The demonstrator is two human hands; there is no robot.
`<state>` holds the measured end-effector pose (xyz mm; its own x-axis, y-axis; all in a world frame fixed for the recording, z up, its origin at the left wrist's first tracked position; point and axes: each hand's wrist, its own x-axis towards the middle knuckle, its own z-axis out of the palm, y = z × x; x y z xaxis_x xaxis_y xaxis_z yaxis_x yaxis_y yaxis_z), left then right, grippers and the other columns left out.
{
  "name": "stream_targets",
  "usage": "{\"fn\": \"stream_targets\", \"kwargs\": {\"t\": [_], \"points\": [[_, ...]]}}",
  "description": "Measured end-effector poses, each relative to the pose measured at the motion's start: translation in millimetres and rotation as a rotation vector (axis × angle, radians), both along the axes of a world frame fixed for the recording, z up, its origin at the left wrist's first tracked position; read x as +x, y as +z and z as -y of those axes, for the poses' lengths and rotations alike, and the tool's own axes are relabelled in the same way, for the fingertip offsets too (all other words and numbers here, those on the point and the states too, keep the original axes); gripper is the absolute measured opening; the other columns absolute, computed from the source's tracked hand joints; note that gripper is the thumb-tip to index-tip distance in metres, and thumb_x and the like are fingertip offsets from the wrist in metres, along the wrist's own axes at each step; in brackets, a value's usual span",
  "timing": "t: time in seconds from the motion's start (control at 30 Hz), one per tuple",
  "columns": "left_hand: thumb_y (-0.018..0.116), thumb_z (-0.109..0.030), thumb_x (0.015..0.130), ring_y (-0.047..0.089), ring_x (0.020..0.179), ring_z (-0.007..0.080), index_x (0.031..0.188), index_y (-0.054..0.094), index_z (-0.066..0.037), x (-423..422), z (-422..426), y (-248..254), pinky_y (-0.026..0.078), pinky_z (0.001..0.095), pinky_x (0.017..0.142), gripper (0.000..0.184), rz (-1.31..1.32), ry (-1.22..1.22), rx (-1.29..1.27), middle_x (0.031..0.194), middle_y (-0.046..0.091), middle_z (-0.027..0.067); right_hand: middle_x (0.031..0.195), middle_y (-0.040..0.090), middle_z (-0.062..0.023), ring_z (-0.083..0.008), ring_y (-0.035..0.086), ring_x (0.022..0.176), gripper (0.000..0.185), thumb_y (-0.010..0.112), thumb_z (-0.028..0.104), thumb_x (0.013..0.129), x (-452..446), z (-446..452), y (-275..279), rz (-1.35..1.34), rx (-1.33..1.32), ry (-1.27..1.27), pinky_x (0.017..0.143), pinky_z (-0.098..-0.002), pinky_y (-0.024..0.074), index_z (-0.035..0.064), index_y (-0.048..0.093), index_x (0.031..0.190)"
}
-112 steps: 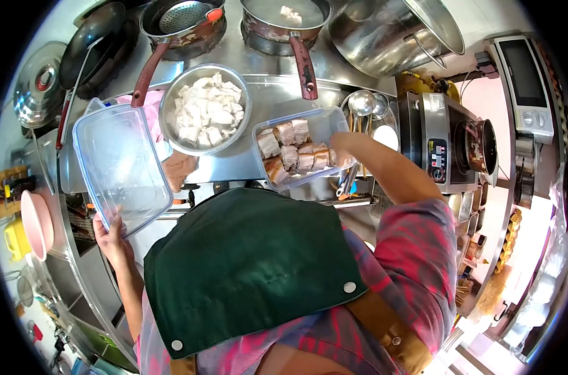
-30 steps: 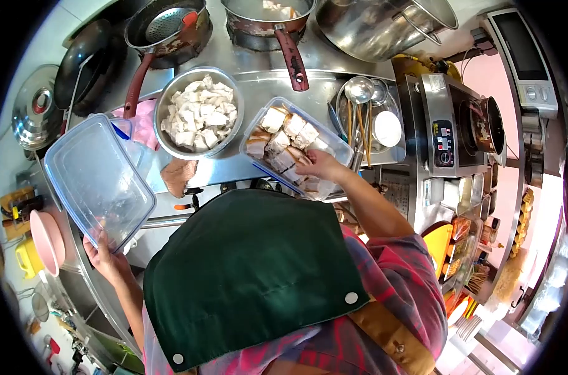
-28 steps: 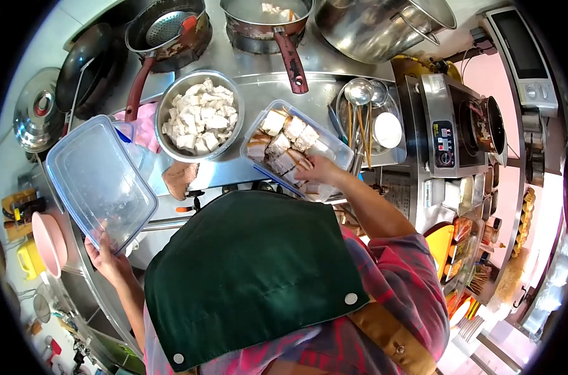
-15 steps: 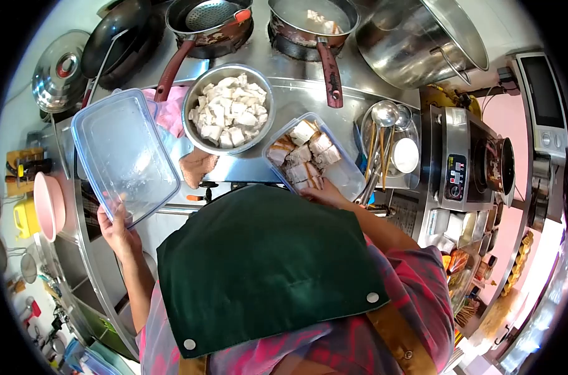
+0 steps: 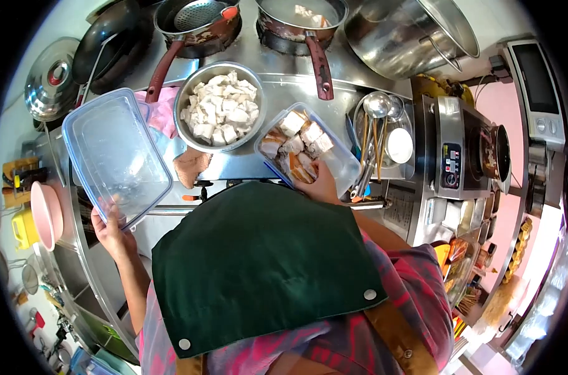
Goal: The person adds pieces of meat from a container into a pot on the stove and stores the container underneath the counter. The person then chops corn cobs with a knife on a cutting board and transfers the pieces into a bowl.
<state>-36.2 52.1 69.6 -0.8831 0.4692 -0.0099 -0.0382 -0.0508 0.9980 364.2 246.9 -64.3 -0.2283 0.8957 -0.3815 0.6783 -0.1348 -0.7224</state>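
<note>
My left hand (image 5: 113, 230) is closed on the lower edge of a clear plastic lid (image 5: 118, 159) with a blue rim, held tilted at the left. My right hand (image 5: 319, 184) reaches over the near side of a clear plastic box (image 5: 341, 167). Its fingers are bent against a piece of browned-edged pork belly (image 5: 304, 167) inside; part of the grip is hidden. Several pork chunks fill the box's left part. Left of the box stands a steel bowl (image 5: 179, 128) heaped with pale, cut chunks (image 5: 224, 106).
Behind are a pan with a perforated ladle (image 5: 193, 15), a pan of cloudy liquid (image 5: 296, 11) and a big steel pot (image 5: 390, 44). A basin of ladles and chopsticks (image 5: 376, 125) stands right of the box, beside an induction cooker (image 5: 453, 165). A pink cloth (image 5: 165, 112) lies left.
My right hand has moved farther over the box, its fingers now on the pork. The left hand still holds the lid. The whole view has shifted slightly.
</note>
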Motion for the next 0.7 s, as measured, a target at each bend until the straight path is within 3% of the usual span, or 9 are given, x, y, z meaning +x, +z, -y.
{"fn": "stream_targets", "kwargs": {"t": [0.07, 0.2, 0.33, 0.47, 0.6, 0.67, 0.7], "points": [[0.062, 0.000, 0.080, 0.050, 0.064, 0.0029, 0.103, 0.051, -0.006, -3, 3, 0, 0.038, 0.0136, 0.053, 0.026, 0.010, -0.011, 0.014, 0.096, 0.064, 0.0100, 0.100, 0.057, -0.0174, -0.0293, 0.056, 0.093, 0.079, 0.079, 0.041, 0.058, 6, -2, -3, -0.043, -0.047, -0.048, 0.082, -0.0360, 0.0449, 0.0003, 0.046, 0.116], [0.062, 0.000, 0.080, 0.050, 0.065, 0.0029, 0.100, 0.051, -0.006, -6, 7, 4, 0.037, 0.0127, 0.053, 0.023, 0.026, -0.024, 0.035, 0.096, 0.064, 0.0100, 0.094, 0.057, -0.0080, -0.0192, 0.056, 0.084, 0.060, 0.076, 0.030, 0.067, 29, -30, 38, -0.352, -0.663, -0.413, 0.071, -0.0328, 0.0454, 0.0050, 0.047, 0.114], [0.061, 0.001, 0.080, 0.048, 0.063, 0.0021, 0.099, 0.051, -0.006, -11, 9, 0, 0.035, 0.0125, 0.052, 0.023, 0.030, -0.011, 0.027, 0.096, 0.063, 0.0103, 0.089, 0.056, -0.0022, -0.0121, 0.054, 0.078, 0.050, 0.071, 0.027, 0.073, 44, -57, 78, -0.630, -0.557, -0.338, 0.044, -0.0247, 0.0409, 0.0088, 0.047, 0.114], [0.061, 0.000, 0.080, 0.045, 0.061, 0.0018, 0.101, 0.051, -0.006, -11, 6, 1, 0.034, 0.0133, 0.053, 0.024, 0.058, -0.011, 0.030, 0.096, 0.063, 0.0103, 0.088, 0.058, -0.0036, -0.0120, 0.055, 0.070, 0.043, 0.067, 0.028, 0.078, 29, -121, 123, -0.775, -0.521, -0.382, 0.044, -0.0242, 0.0416, 0.0103, 0.048, 0.113], [0.061, -0.001, 0.080, 0.044, 0.061, 0.0018, 0.101, 0.051, -0.006, -13, 8, 2, 0.034, 0.0143, 0.054, 0.024, 0.049, -0.013, 0.037, 0.098, 0.063, 0.0101, 0.092, 0.061, -0.0064, -0.0133, 0.059, 0.079, 0.043, 0.068, 0.026, 0.078, -46, -225, 171, -0.806, -0.151, -0.224, 0.055, -0.0297, 0.0486, 0.0051, 0.051, 0.112], [0.061, -0.001, 0.080, 0.044, 0.061, 0.0018, 0.101, 0.051, -0.006, -13, 10, 2, 0.034, 0.0145, 0.054, 0.024, 0.027, 0.026, 0.030, 0.097, 0.063, 0.0090, 0.095, 0.061, -0.0084, -0.0168, 0.061, 0.081, 0.049, 0.072, 0.028, 0.072, -87, -282, 163, -0.818, 0.096, -0.078, 0.065, -0.0310, 0.0498, 0.0027, 0.053, 0.109], [0.061, -0.001, 0.080, 0.045, 0.061, 0.0018, 0.101, 0.051, -0.006, -12, 12, 2, 0.034, 0.0145, 0.054, 0.024, 0.017, 0.046, 0.025, 0.096, 0.063, 0.0085, 0.092, 0.062, -0.0089, -0.0174, 0.062, 0.080, 0.049, 0.073, 0.027, 0.071, -111, -314, 156, -0.620, 0.135, -0.067, 0.064, -0.0301, 0.0499, 0.0025, 0.055, 0.109]]}}
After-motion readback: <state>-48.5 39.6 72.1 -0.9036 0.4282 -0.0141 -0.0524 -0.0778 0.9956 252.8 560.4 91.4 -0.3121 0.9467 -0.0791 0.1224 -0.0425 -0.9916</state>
